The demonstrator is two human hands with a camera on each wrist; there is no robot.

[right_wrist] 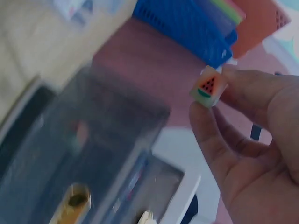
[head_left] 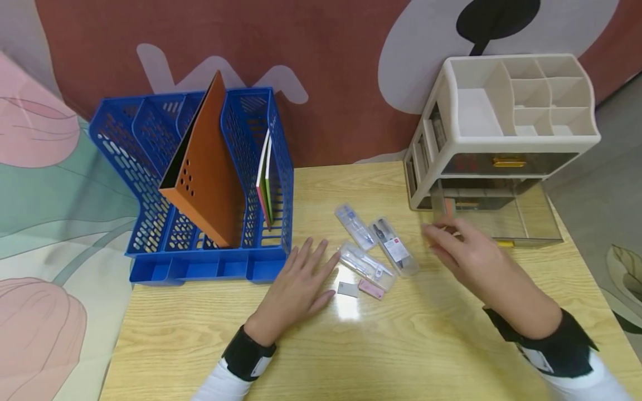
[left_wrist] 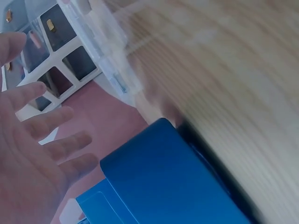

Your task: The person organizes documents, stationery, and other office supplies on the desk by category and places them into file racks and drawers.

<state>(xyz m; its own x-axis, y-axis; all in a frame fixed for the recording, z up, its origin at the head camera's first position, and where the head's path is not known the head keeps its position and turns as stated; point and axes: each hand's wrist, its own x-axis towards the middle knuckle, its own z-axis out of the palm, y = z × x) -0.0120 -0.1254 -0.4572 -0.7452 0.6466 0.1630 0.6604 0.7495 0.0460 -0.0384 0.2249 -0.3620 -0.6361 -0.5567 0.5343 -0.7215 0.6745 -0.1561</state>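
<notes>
My right hand (head_left: 476,262) pinches a small watermelon-print eraser (right_wrist: 209,87) between thumb and fingertips, beside the pulled-out clear drawer (head_left: 539,214). A small pink-and-green patch (right_wrist: 79,133) shows in that drawer in the right wrist view. My left hand (head_left: 296,287) lies on the table with fingers spread, just in front of the blue file rack (head_left: 208,267). Right of its fingers are a grey eraser (head_left: 348,289) and a pink eraser (head_left: 371,289). Several clear cases, one with a white label (head_left: 396,249), lie between the hands.
The white desktop organizer (head_left: 526,143) stands at the back right, with compartments on top. An orange folder (head_left: 205,178) and thin booklets (head_left: 266,184) stand upright in the blue rack. A printed cloth (head_left: 341,67) hangs behind the wooden table (head_left: 351,356).
</notes>
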